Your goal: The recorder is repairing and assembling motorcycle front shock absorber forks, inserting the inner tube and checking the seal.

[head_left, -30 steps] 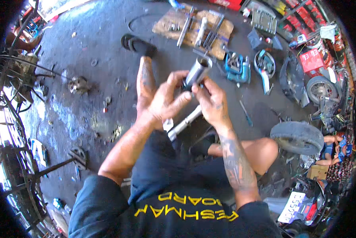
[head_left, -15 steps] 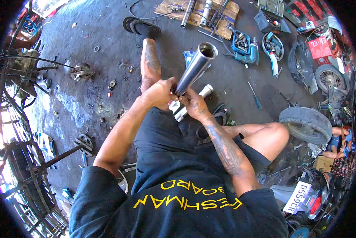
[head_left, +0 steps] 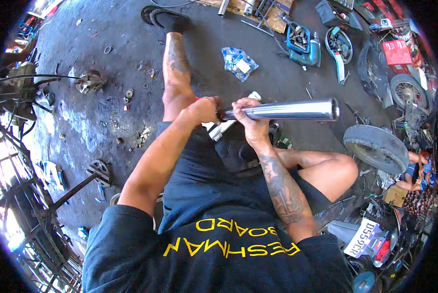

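My right hand [head_left: 251, 119] is wrapped round a shiny chrome fork tube [head_left: 297, 110], near its left end. The tube lies nearly level, its wide end pointing right. My left hand [head_left: 205, 110] is closed just left of the tube's near end. A bit of red shows beside its fingers, and a dark piece sits between the two hands; what the left hand grips is too hidden to make out. Beneath the hands, a silver-white fork leg [head_left: 223, 132] is partly covered by them and by the tube.
A blue-and-white plastic packet [head_left: 240, 64] lies ahead on the dark floor. Farther right are a teal power drill [head_left: 308, 54] and its case. A wheel with a tyre [head_left: 376, 149] lies by my right knee. At left are a sprocket crank [head_left: 99, 172] and a metal frame [head_left: 26, 205].
The fork tube has swung from pointing up and away to lying nearly level toward the right. My right hand now wraps round it. The plastic packet has come into full view.
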`<state>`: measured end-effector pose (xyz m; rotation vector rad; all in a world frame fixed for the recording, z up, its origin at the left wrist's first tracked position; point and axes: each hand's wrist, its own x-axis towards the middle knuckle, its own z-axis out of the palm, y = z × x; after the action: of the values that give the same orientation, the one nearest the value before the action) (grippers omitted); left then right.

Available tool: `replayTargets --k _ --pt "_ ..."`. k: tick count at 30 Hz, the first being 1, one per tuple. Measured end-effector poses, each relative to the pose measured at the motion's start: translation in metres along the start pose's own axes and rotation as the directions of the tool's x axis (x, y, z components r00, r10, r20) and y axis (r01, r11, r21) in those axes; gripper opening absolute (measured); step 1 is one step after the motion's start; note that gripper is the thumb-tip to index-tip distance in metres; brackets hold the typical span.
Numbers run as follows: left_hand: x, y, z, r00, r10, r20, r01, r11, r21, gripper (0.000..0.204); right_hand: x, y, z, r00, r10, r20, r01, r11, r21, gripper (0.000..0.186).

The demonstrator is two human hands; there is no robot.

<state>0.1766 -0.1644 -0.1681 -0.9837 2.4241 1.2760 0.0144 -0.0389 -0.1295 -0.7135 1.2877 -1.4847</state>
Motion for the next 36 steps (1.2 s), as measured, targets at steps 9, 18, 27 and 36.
replayTargets --k 9,18,27,36 --pt "0.012 -0.049 -0.028 0.906 -0.099 -0.411 -0.079 0.916 -0.394 0.049 -0.011 -0.136 -0.077 0.972 -0.236 0.003 0.223 0.922 0.316 0.026" --pt "0.014 0.063 0.02 0.885 0.368 -0.284 -0.418 0.898 -0.137 0.067 -0.087 -0.346 -0.113 0.91 -0.413 -0.035 0.413 0.901 0.133 0.031" --pt "0.044 0.12 0.077 0.783 0.503 -0.366 -0.544 0.839 -0.009 0.026 -0.121 -0.383 -0.114 0.872 -0.489 -0.002 0.489 0.872 0.008 0.031" --pt "0.07 0.099 0.081 0.726 0.556 -0.404 -0.602 0.798 0.015 0.022 -0.123 -0.364 -0.122 0.791 -0.61 -0.036 0.61 0.785 0.107 0.025"
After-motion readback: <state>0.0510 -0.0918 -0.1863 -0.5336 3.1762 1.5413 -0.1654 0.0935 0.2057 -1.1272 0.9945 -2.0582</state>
